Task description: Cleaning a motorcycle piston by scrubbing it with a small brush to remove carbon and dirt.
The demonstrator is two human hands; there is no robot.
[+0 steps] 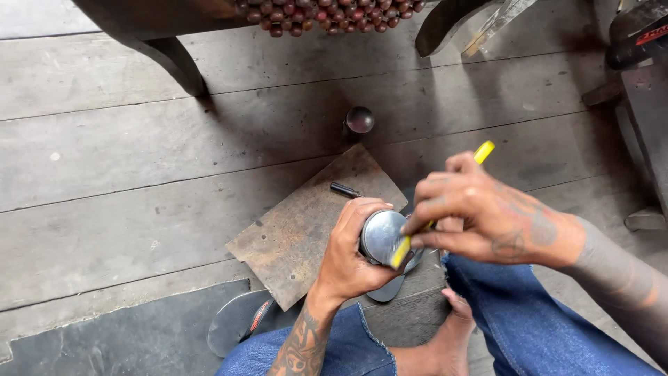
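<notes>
My left hand (351, 254) grips a round shiny metal disc-like piece (381, 235) from its left side, holding it above my knees. My right hand (480, 216) holds a yellow pencil-like marker (483, 152), its lower end (400, 252) resting on the face of the metal piece. Just behind my hands lies a rusty square metal plate (306, 226) on the wooden floor, with a small dark rod (344, 189) lying on it.
A small round metal ball-like object (360, 120) stands on the floorboards beyond the plate. A dark chair leg (174, 63) and a beaded cover (327, 15) are at the top. A flip-flop (240, 322) lies by my left knee. Dark metal parts (640, 42) sit at the right.
</notes>
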